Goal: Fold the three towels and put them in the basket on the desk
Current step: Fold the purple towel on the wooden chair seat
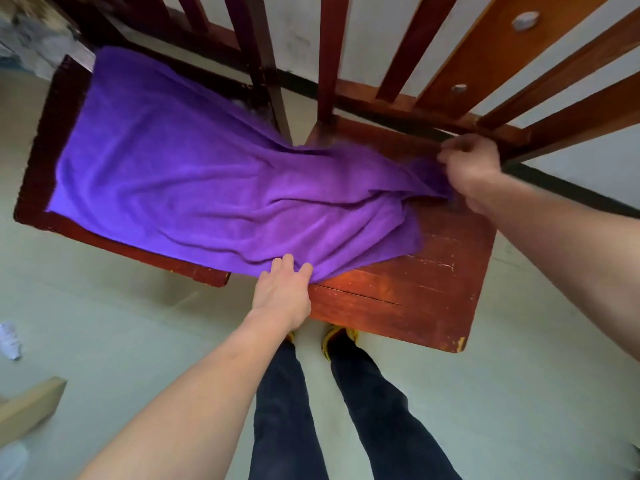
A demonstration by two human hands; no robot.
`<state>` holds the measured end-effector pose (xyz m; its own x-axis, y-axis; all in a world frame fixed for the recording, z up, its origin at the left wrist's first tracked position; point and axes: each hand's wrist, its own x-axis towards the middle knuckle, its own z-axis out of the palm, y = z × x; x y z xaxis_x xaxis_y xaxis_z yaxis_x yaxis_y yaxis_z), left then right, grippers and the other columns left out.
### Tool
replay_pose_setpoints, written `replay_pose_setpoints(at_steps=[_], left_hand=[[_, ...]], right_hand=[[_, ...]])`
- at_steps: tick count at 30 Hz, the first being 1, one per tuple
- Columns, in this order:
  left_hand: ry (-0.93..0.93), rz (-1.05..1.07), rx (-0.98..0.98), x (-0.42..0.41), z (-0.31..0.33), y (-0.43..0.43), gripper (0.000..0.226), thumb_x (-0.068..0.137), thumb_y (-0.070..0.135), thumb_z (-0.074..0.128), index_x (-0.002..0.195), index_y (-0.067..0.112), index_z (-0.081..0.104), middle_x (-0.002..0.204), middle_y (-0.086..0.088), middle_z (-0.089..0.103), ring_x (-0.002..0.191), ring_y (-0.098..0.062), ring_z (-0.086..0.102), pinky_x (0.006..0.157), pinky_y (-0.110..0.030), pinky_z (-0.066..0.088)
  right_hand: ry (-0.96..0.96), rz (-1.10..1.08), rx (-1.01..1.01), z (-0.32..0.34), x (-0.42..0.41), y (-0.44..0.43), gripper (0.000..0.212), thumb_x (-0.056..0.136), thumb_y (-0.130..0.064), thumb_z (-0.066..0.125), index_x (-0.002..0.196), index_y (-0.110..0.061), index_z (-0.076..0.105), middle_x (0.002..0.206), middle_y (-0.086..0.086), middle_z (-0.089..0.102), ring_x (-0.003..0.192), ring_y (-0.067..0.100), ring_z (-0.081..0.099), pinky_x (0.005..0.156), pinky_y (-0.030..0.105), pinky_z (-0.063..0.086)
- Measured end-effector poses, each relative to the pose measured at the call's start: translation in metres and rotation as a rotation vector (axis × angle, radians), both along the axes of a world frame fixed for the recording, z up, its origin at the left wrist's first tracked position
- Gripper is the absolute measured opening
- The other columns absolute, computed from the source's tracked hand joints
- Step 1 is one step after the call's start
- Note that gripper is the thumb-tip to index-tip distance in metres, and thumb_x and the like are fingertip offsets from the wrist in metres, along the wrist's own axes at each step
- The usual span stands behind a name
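A purple towel (194, 168) lies spread across the seats of two wooden chairs, wrinkled toward its right end. My left hand (282, 292) is at the towel's near edge, fingers on the cloth and thumb hidden below, so the grip looks like a pinch on the near corner. My right hand (472, 169) grips the far right corner of the towel near the right chair's back. No basket and no other towel is in view.
The left chair (38, 157) is dark brown, the right chair (422, 289) reddish, both with slatted backs against the wall. My legs and shoes stand just before the right chair. A wooden board (27, 407) and crumpled paper (10, 341) lie on the floor at left.
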<state>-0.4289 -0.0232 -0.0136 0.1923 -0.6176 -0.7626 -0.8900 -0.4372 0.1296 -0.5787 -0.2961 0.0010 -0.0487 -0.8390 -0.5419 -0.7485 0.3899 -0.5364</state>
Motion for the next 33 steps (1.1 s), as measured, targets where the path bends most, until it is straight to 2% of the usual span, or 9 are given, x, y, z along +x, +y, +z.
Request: replay_pose_setpoints(at_steps=[5, 7, 14, 16, 18, 20, 23, 29, 33], left_hand=[[-0.071, -0.034, -0.105, -0.014, -0.001, -0.013, 0.042, 0.084, 0.017, 0.052, 0.125, 0.018, 0.045, 0.122, -0.010, 0.043, 0.112, -0.031, 0.042, 0.089, -0.040, 0.037], [-0.023, -0.111, -0.217, -0.024, -0.002, -0.018, 0.053, 0.083, 0.015, 0.053, 0.133, 0.022, 0.040, 0.125, -0.009, 0.042, 0.112, -0.030, 0.041, 0.090, -0.040, 0.036], [0.028, -0.187, -0.109, -0.037, -0.008, -0.033, 0.040, 0.081, 0.017, 0.055, 0.121, 0.021, 0.050, 0.125, -0.010, 0.042, 0.116, -0.032, 0.036, 0.094, -0.043, 0.032], [0.026, -0.229, -0.027, -0.035, -0.005, -0.032, 0.035, 0.082, 0.019, 0.053, 0.117, 0.021, 0.056, 0.122, -0.009, 0.044, 0.117, -0.031, 0.036, 0.097, -0.043, 0.031], [0.028, -0.253, 0.022, -0.031, -0.003, -0.031, 0.033, 0.083, 0.021, 0.053, 0.115, 0.020, 0.058, 0.122, -0.009, 0.045, 0.117, -0.031, 0.036, 0.097, -0.043, 0.031], [0.043, -0.246, 0.024, -0.030, -0.001, -0.032, 0.031, 0.084, 0.021, 0.051, 0.114, 0.019, 0.058, 0.122, -0.009, 0.046, 0.116, -0.031, 0.037, 0.096, -0.042, 0.031], [0.067, -0.164, -0.025, -0.029, -0.001, -0.036, 0.029, 0.088, 0.021, 0.048, 0.115, 0.018, 0.057, 0.121, -0.009, 0.048, 0.114, -0.030, 0.041, 0.093, -0.040, 0.034], [0.051, -0.078, -0.207, -0.023, -0.007, -0.060, 0.036, 0.088, 0.019, 0.049, 0.123, 0.016, 0.051, 0.122, -0.010, 0.046, 0.113, -0.031, 0.045, 0.088, -0.042, 0.040], [0.076, -0.106, -0.183, -0.018, -0.015, -0.070, 0.042, 0.087, 0.022, 0.051, 0.129, 0.017, 0.048, 0.124, -0.012, 0.043, 0.113, -0.033, 0.044, 0.089, -0.044, 0.042]], right_hand=[[0.305, 0.704, -0.080, -0.010, -0.007, 0.036, 0.076, 0.070, -0.047, 0.077, 0.136, -0.028, 0.043, 0.133, 0.009, 0.052, 0.120, 0.032, 0.049, 0.098, 0.046, 0.044], [0.427, 0.807, -0.076, -0.019, -0.013, 0.046, 0.073, 0.073, -0.038, 0.076, 0.137, -0.024, 0.041, 0.130, 0.015, 0.052, 0.118, 0.037, 0.048, 0.094, 0.048, 0.045], [0.179, 0.488, 0.594, -0.011, -0.031, 0.050, 0.024, 0.074, -0.012, 0.074, 0.097, -0.008, 0.070, 0.083, 0.010, 0.064, 0.076, 0.023, 0.060, 0.061, 0.029, 0.051], [0.129, 0.376, 0.531, -0.009, -0.040, 0.037, 0.023, 0.075, -0.009, 0.075, 0.097, -0.014, 0.068, 0.086, 0.009, 0.062, 0.073, 0.018, 0.057, 0.058, 0.027, 0.050], [0.101, 0.215, 0.254, -0.010, -0.049, 0.013, 0.034, 0.074, -0.012, 0.076, 0.107, -0.018, 0.067, 0.097, 0.008, 0.064, 0.084, 0.023, 0.062, 0.075, 0.035, 0.055], [0.219, 0.206, 0.009, -0.005, -0.053, -0.004, 0.043, 0.077, -0.020, 0.074, 0.118, -0.021, 0.062, 0.111, 0.006, 0.062, 0.103, 0.028, 0.061, 0.092, 0.040, 0.052], [0.279, 0.264, -0.147, -0.003, -0.052, 0.010, 0.032, 0.078, -0.026, 0.068, 0.109, -0.024, 0.061, 0.113, 0.009, 0.062, 0.101, 0.030, 0.061, 0.089, 0.041, 0.051], [0.321, 0.148, 0.302, -0.029, -0.064, 0.122, 0.036, 0.072, -0.048, 0.075, 0.092, -0.020, 0.064, 0.103, 0.009, 0.069, 0.103, 0.031, 0.064, 0.086, 0.035, 0.049], [0.139, 0.099, 0.272, -0.038, -0.066, 0.166, 0.044, 0.057, -0.051, 0.075, 0.090, -0.026, 0.060, 0.098, 0.002, 0.064, 0.084, 0.020, 0.063, 0.075, 0.032, 0.049]])
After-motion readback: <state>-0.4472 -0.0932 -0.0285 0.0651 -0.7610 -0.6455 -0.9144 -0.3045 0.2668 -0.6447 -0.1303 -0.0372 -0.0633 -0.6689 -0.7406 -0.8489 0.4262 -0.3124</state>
